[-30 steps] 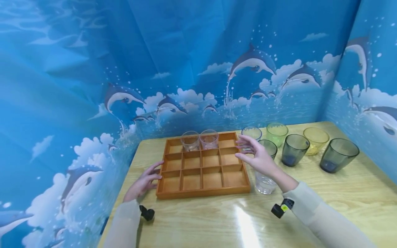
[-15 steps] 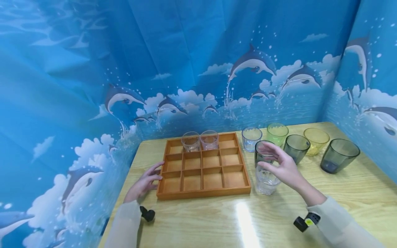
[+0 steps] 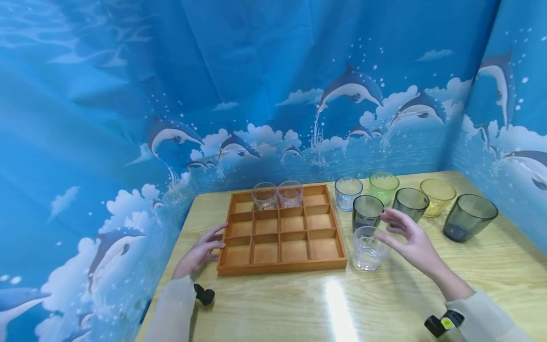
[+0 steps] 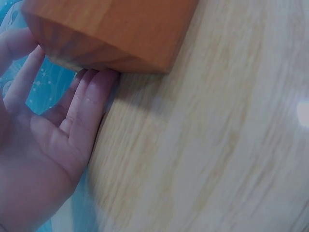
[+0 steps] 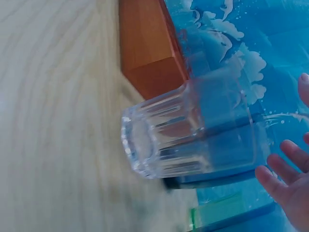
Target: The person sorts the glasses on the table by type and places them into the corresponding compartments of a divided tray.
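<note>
Bracing the wooden tray (image 3: 282,269) at its left wall: left hand (image 3: 197,255), fingers loosely extended and touching the wood, not wrapped round anything. Right hand (image 3: 409,240) is off the tray's right side, fingers spread with thumb apart, nothing held. It hovers at the rim of the near clear glass (image 3: 367,258); can't tell if a fingertip touches. That glass stands upright just beside the tray's right wall, toward the front corner.

Progress: two of nine glasses are in. Back-row clear glass (image 3: 265,198) and pinkish glass (image 3: 290,195) fill the tray's two middle back cells. Other ten cells show bare floors. Seven glasses stand outside, right of the tray: near clear, blue glass (image 3: 348,195), green glass (image 3: 383,190), yellow glass (image 3: 438,198), plus first grey glass (image 3: 365,213), second grey glass (image 3: 411,204), third grey glass (image 3: 467,219). I'd call it early.

Edges/room: tray's back wall sits near the printed curtain (image 3: 256,71), so little slack behind. Right of tray it's crowded: first grey is right behind near clear, contact unclear; a sideways sweep could knock it. In front of the tray the table (image 3: 273,308) is open, best clearance I see. Tray's front and middle rows have free access from above.
</note>
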Demonstrator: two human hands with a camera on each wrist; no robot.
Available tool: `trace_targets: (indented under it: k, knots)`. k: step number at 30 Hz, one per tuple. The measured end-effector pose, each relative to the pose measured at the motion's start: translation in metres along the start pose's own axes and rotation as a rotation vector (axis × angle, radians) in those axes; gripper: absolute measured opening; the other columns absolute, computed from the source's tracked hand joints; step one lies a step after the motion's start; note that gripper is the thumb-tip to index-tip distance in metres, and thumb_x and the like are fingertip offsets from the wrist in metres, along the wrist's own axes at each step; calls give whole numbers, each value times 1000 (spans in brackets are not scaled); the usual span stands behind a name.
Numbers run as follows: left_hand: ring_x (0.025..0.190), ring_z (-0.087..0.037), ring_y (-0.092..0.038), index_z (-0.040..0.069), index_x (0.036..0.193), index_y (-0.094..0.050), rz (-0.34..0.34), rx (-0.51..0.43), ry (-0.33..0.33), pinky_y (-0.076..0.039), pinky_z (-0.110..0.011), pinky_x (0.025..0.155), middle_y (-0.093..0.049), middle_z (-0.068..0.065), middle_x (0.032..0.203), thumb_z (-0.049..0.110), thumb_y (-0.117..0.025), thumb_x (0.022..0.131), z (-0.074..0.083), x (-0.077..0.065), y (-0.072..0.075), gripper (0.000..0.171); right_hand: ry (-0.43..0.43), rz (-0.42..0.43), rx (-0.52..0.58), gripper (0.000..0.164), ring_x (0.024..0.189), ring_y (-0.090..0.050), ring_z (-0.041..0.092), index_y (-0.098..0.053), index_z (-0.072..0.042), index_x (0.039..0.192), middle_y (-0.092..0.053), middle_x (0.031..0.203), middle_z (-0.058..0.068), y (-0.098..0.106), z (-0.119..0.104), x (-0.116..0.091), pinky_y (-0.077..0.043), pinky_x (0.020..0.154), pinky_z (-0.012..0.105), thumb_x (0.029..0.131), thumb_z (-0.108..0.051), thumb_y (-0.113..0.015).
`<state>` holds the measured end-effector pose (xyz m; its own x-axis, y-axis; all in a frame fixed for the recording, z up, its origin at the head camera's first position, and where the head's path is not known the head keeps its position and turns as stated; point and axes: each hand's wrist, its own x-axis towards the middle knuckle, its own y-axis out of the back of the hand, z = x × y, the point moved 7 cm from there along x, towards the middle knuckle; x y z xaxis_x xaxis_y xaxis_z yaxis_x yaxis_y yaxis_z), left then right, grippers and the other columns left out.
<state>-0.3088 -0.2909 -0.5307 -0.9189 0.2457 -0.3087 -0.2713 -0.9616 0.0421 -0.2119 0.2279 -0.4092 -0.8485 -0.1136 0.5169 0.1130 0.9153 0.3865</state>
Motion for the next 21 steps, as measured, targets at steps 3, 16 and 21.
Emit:
trace_targets:
  k: [3,16,21]
  knots:
    - [129,-34,-29,30,142,-38,4,14,2,-45,-47,82,-23,-10,148,9,-58,88,-1,0,-1,61,-13,11,-22,65,108,-51,4,-41,5,133,-52,119,23,0,6,-7,-41,84,12,74,9,-70]
    - [129,-35,-29,28,143,-35,-17,19,-8,-45,-48,84,-23,-11,148,9,-56,90,0,0,-2,61,-132,-50,-20,68,105,-50,4,-35,8,135,-50,122,27,-12,36,-30,-41,82,12,78,0,-71]
    - [129,-34,-30,30,142,-37,-7,11,-6,-45,-48,83,-24,-9,147,9,-57,89,1,-1,-1,60,-144,-81,-17,72,105,-48,-3,-33,7,137,-49,123,28,-18,39,-34,-41,83,13,77,-2,-72]
